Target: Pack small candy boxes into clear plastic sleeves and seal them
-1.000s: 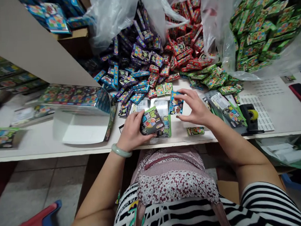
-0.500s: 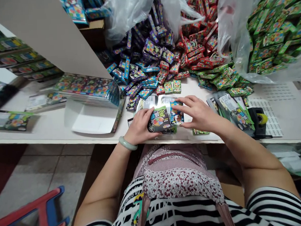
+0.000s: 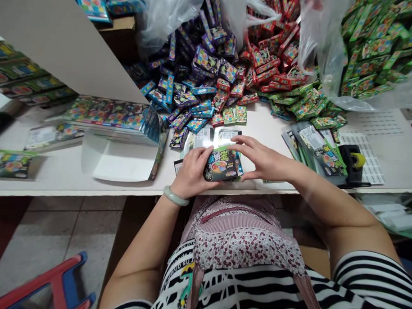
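My left hand (image 3: 194, 174), with a pale green bangle on the wrist, grips the left side of a flat dark packet (image 3: 221, 166) with a green top edge and colourful print. From the right, my right hand (image 3: 262, 160) curves thumb and fingers around a small blue packet (image 3: 240, 166). Most of the blue packet is hidden behind the dark one; only its right edge shows. Clear plastic sleeves (image 3: 229, 134) lie on the table just beyond my hands. Close behind them sit two small green boxes (image 3: 240, 115).
Heaps of small purple boxes (image 3: 206, 60), red boxes (image 3: 273, 62) and green boxes (image 3: 374, 54) lie at the back, among clear plastic bags. An open display box (image 3: 125, 162) stands left. Flat printed packets (image 3: 322, 150) and a black tape dispenser (image 3: 353, 167) are right.
My right hand has moved left with the blue packet, which now lies mostly behind the dark packet. My left hand keeps its hold. The view has shifted slightly.
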Motion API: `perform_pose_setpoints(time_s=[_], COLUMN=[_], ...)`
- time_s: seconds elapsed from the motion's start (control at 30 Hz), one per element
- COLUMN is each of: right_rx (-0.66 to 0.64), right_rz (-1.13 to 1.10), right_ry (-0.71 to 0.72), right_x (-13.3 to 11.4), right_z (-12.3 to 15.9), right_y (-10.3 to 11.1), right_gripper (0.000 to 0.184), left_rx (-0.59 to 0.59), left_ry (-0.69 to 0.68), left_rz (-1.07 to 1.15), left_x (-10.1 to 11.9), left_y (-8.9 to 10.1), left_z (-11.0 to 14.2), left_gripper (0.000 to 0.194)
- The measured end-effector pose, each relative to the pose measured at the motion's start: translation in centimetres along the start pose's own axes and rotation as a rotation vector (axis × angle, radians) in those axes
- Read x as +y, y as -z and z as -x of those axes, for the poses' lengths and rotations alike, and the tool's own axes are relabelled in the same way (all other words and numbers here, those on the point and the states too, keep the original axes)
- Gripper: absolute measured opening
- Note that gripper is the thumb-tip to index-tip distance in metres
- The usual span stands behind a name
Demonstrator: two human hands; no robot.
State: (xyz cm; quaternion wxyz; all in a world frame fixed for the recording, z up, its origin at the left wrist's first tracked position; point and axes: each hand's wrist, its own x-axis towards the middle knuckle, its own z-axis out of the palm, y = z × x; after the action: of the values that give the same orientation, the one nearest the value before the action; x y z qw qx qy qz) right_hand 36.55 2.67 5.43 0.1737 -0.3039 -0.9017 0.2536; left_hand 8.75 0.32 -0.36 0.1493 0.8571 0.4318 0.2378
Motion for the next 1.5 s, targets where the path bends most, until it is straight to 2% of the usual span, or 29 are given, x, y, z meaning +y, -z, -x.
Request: perform_pose_setpoints(time_s=[0.1,0.23,0.3,0.37,0.47,0.53,0.63,0.7,0.77,0.83,0.87,0.93,1.03,1.13,1.2,1.27,1.33,1.4,1.5], right_rx=[0.163,0.248,0.289,0.345,0.342,0.300,0.270,0.376,0.550,0.680,0.703,0.679,0.536,0.466,0.463,0.454,0.442,0.409,0.368], right_rz=[-0.134,-0.457,-0.658,-0.766,-0.740,-0.665,-0.613,-0.648,-0.726,-0.795,-0.805,-0.755,-0.623,-0.658,-0.776,-0.858,-0.829,-0.746,-0.695], right_ry=[-0.111,-0.332,-0.418,-0.472,-0.478,-0.446,-0.397,-0.420,-0.483,-0.532,-0.537,-0.514,-0.442,-0.421,-0.463,-0.502,-0.482,-0.413,-0.381], right_x=[-0.2,-1.0,-1.0,-0.8,-0.5,-0.7,-1.5,-2.2,-3.0,-3.7,-4.0,-4.3,-4.3,-3.7,-3.3,-2.9,-3.0,-3.3,-3.8], right_z=[0.2,0.3,0.2,0.1,0.6,1.2,1.9,1.9,1.6,1.3,1.1,0.7,0.2,-0.6,-1.1,-1.2,-1.0,-0.7,-0.7], right_y=[-1.2,-3.5,-4.4,-4.8,-4.6,-4.5,-5.1,-6.2,-7.7,-9.1,-9.6,-10.1,-9.5,-8.5,-8.1,-7.8,-7.4,-6.9,-6.1], right_gripper=[0.080,0.059,0.051,0.041,0.026,0.020,0.019,0.028,0.038,0.037,0.032,0.022,0.012,0.014,0.014,0.019,0.017,0.013,0.017], left_rx=[0.084,0.220,0.244,0.263,0.321,0.358,0.343,0.322,0.323,0.327,0.336,0.386,0.509,0.558,0.538,0.499,0.459,0.438,0.434], left_ry=[0.085,0.243,0.293,0.339,0.389,0.401,0.376,0.351,0.332,0.325,0.331,0.365,0.385,0.371,0.400,0.446,0.441,0.382,0.343], left_rz=[-0.013,-0.012,0.110,0.322,0.592,0.671,0.772,0.825,0.841,0.839,0.835,0.816,0.779,0.826,0.881,0.884,0.830,0.792,0.797], left_x=[0.7,2.3,3.2,4.0,4.8,5.0,4.9,4.5,4.2,4.0,4.0,3.8,3.6,3.2,3.0,2.8,2.8,3.1,3.7], left_y=[-0.1,-0.9,-1.8,-2.7,-3.6,-3.8,-3.6,-3.3,-2.9,-2.4,-2.2,-1.8,-1.4,-1.1,-0.9,-0.7,-0.5,-0.1,0.6], left_z=[-0.1,-0.4,-0.4,0.0,1.2,2.3,3.7,4.3,4.6,4.8,4.8,4.7,4.0,2.9,2.3,2.0,1.9,1.8,1.5], left_gripper=[0.097,0.099,0.096,0.078,0.052,0.053,0.055,0.054,0.054,0.052,0.049,0.037,0.015,0.015,0.012,0.021,0.022,0.014,0.010])
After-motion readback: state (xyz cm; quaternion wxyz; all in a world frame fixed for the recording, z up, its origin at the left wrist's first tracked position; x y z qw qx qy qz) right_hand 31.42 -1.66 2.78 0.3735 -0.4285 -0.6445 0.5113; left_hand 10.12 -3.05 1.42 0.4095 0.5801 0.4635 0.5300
